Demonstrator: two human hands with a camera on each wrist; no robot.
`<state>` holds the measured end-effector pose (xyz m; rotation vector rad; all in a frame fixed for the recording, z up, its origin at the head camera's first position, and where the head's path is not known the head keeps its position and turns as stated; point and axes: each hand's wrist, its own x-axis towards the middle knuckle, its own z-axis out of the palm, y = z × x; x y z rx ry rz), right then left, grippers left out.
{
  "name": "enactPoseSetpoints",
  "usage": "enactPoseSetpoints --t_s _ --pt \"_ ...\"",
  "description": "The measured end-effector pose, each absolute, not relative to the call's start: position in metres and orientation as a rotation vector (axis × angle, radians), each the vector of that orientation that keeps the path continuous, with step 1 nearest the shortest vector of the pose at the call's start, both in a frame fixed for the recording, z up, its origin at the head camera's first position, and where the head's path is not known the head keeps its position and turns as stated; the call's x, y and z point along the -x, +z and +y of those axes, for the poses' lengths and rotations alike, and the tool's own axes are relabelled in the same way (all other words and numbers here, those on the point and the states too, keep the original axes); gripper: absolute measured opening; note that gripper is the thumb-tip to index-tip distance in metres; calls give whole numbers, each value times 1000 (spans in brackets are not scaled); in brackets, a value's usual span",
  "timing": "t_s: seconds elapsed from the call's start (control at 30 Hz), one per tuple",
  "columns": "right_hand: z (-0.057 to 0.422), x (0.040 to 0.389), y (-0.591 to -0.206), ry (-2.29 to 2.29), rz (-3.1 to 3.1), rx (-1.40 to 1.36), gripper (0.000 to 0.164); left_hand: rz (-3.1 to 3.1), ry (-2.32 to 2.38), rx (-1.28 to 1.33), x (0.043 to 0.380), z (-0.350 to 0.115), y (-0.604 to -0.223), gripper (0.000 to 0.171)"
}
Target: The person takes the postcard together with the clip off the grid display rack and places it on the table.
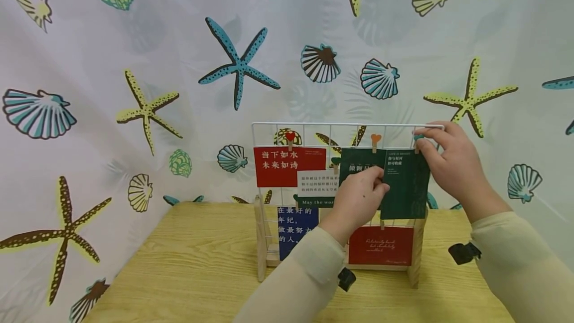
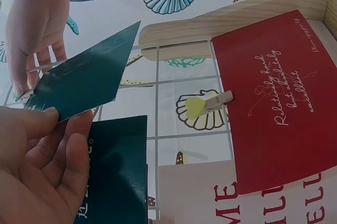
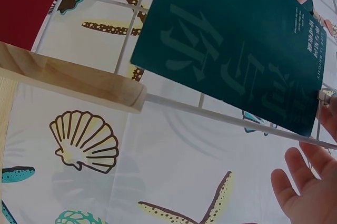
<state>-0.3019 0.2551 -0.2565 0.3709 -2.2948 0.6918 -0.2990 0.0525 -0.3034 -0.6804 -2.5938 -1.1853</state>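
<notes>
At the grid's upper right corner, the right hand (image 1: 453, 163) has its thumb and forefinger together, clamped on a small wooden clip with a teal top (image 1: 419, 137). Its thumb lies on the near side, and the right wrist view shows other fingers spread loosely behind the wires. Directly beneath the clip, to the left of this hand, hangs a dark green card (image 1: 403, 188), its top right corner meeting the clip.

Lower and further left, the left hand (image 1: 360, 201) pinches that card's left edge, thumb on the printed face and curled fingers at the back. The left forearm slants up and rightward; the right forearm slants up and leftward, its wrist higher, both in cream sleeves (image 1: 515, 248).

Just above the left hand, a second green card (image 1: 358, 156) is partly covered by it, with an orange heart clip (image 1: 375, 138) at its top. Left of the left hand are a white-and-green card (image 1: 316, 183) and, beyond it, an upper red card (image 1: 278, 173). A lower red card (image 1: 381, 245) hangs below both hands. Under the forearms spreads the bench (image 1: 188, 263), bearing the white wire grid (image 1: 332, 124) on its wooden stand (image 1: 417, 263).
</notes>
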Motion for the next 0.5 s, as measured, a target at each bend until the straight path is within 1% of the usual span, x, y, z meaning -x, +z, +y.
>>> enactPoseSetpoints --t_s 0.5 --pt "256 302 -254 706 -2289 -371 38 -2576 -1216 711 300 49 -301 30"
